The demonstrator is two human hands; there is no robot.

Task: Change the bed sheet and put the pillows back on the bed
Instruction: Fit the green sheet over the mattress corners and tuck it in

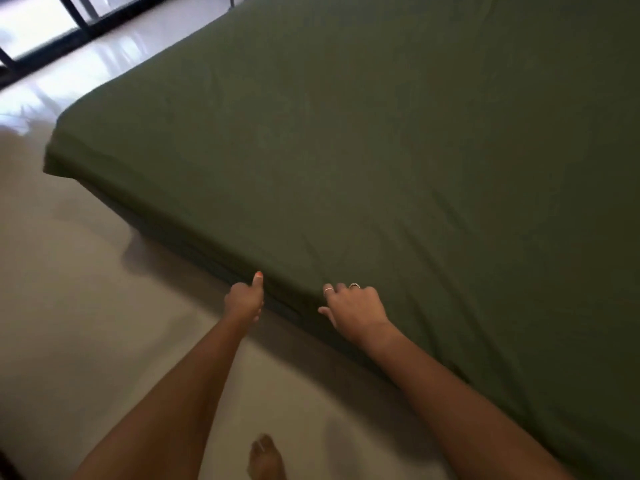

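A dark green bed sheet (381, 150) covers the mattress, filling the view from 12 to 4 o'clock. At the near edge, toward 6 o'clock, the left hand (244, 299) grips the sheet's side, fingers curled, thumb up. Just beside it, the right hand (356, 311) rests on top, fingers bent into the fabric. A bare foot (265, 459) stands on the pale floor (69, 323)

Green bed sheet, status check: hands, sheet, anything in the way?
Left hand grips the green bed sheet at the mattress side, thumb up. Right hand curled on the top edge. Sheet spread flat. No pillows in view.
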